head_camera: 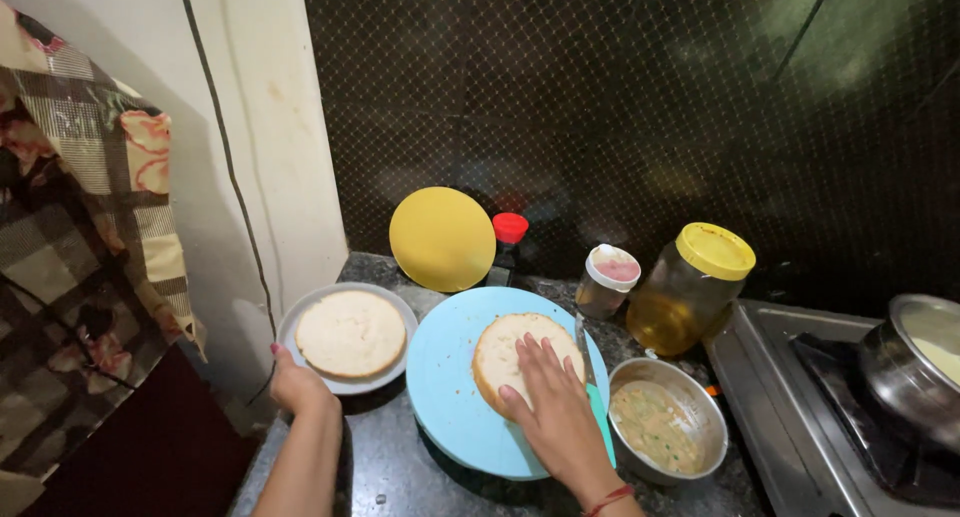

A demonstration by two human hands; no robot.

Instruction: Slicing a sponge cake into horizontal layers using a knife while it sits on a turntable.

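The right hand lies flat and open, fingers spread and pointing up-left, away from the person, on a round pale sponge cake layer. That layer lies flat on a light blue round board on the dark stone counter. A knife with a teal handle lies along the board's right edge, its long axis running away from the person. The left hand is curled on the rim of a grey plate carrying a second cake layer. A steel bowl of batter sits just right of the board.
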